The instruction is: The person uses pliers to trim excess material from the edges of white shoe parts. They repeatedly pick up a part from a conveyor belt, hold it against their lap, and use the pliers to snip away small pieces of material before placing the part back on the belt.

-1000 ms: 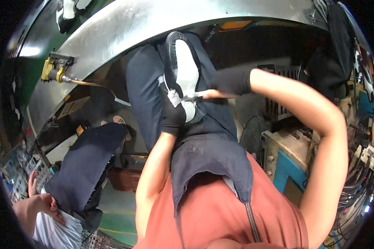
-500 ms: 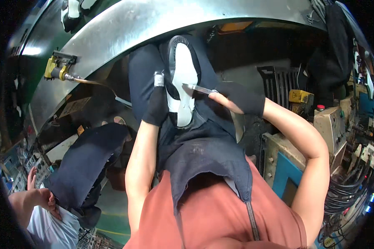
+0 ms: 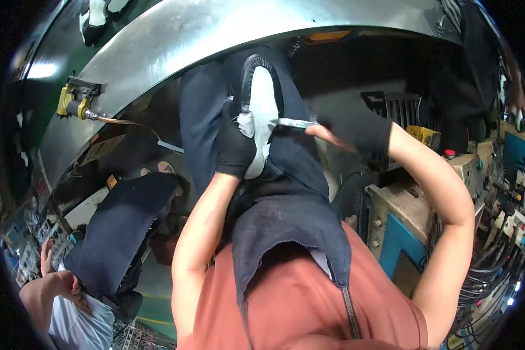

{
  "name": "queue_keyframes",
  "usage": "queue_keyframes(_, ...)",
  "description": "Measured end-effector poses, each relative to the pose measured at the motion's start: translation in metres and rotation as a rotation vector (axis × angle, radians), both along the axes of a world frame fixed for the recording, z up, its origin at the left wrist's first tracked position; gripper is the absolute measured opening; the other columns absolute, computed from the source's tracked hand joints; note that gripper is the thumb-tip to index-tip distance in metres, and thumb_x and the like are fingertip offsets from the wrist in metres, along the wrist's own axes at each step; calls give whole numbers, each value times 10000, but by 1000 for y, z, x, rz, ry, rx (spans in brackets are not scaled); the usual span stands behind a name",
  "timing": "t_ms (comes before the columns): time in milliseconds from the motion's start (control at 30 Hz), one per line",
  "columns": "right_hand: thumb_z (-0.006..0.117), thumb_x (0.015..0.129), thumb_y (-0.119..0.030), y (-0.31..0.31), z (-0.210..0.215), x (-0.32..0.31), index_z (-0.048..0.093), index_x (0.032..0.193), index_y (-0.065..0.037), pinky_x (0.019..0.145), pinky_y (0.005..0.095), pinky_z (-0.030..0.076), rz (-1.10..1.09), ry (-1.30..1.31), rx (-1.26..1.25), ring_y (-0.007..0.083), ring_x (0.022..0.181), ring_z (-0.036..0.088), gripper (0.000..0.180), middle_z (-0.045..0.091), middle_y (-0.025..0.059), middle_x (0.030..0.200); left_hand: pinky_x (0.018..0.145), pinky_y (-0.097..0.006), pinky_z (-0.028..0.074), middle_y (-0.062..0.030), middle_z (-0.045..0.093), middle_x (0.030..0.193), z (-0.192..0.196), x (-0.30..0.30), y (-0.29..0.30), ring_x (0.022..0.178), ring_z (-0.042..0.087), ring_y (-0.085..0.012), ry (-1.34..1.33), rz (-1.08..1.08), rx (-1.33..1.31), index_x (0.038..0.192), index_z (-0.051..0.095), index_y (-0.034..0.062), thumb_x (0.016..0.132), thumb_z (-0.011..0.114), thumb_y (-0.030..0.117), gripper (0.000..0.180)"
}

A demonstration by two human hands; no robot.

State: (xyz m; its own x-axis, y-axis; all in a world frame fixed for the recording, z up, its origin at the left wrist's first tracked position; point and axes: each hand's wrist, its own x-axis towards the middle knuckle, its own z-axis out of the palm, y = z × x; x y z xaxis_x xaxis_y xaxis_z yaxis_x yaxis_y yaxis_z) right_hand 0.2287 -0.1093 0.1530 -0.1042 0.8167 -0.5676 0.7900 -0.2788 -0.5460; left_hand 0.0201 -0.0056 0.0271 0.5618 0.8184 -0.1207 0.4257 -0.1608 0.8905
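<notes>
Left hand (image 3: 237,143), dark-gloved, closed round the near end of the shoe (image 3: 265,96) from its left side; pale wrap (image 3: 247,123) on the thumb. Shoe sole-up on the lap (image 3: 203,111), toe pointing away beyond this grip. Right hand (image 3: 351,129), also gloved, fingers closed on a slim tool (image 3: 296,123); far fingers hidden. Tool tip at the white sole, just right of the left grip. Up and left of both grips: yellow air gun (image 3: 76,104) on the metal bench (image 3: 175,44). Below-left, well apart: a co-worker (image 3: 81,318).

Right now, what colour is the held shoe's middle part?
White; the shoe shows best in the head view.
</notes>
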Motion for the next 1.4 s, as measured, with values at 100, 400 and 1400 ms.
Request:
queue_keyframes(100,574,850,-390,3,30,-55,677,713,-63,598,417,499,121,-192,361,341,620,633,369,647,172,740,822,-418,451,-265,567,1103,-4,-13,9,1008,567,-404,-18,-99,81,1188,459,-7,910,530,302,421)
queue_keyframes(400,492,908,-433,-33,-33,-57,631,843,5,591,435,492,-29,-114,285,384,678,624,464,634,221,789,858,-356,438,-158,617,1008,-13,-35,34,945,590,-276,-91,-69,-356,1134,555,3,943,487,197,281)
queue_keyframes(1400,395,982,-326,-105,-105,-123,548,742,-25,551,313,420,-1245,362,164,159,571,567,415,545,72,605,981,-354,409,-164,424,1318,26,-3,30,1190,466,-236,-520,-104,-326,1403,221,15,759,723,221,842)
